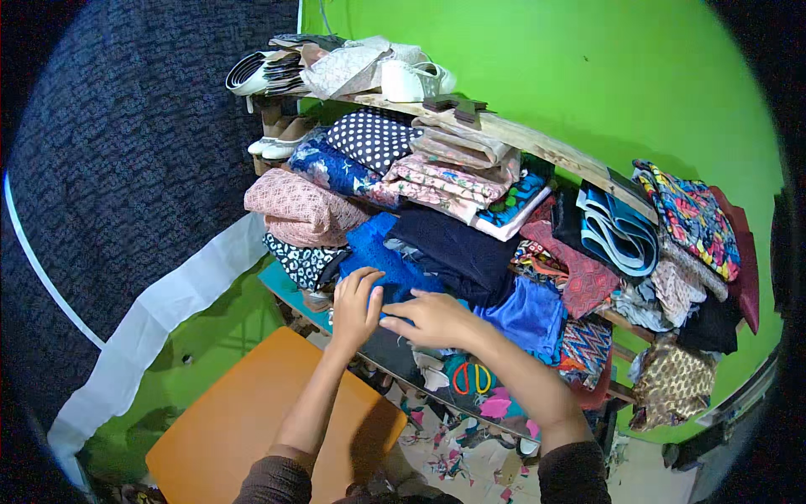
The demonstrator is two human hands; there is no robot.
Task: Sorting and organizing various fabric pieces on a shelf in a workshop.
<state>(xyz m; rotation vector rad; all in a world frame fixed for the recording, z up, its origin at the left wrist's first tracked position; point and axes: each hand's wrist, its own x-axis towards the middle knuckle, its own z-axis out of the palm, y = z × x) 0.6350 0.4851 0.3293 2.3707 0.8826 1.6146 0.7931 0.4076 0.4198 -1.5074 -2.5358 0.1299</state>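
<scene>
Both my hands are at the front of a shelf piled with folded fabrics. My left hand (357, 309) lies against the front of a bright blue lace-like cloth (375, 248), fingers stretched up and the thumb apart. Just to its right, my right hand (430, 319) points leftward with its fingers spread, close to the lower part of the same cloth. No object shows in either hand. A dark navy folded cloth (457, 248) lies beside the blue one. Below my right hand, scissors (472, 378) with red and yellow handles rest on the shelf edge.
An orange tabletop (243, 412) stands at the lower left. A wooden upper shelf (537, 143) carries white shoes (411, 81) and pale material. A pink folded cloth (302, 208) sits left of the blue one. Scraps (449, 462) litter the floor. A dark curtain (143, 168) hangs at the left.
</scene>
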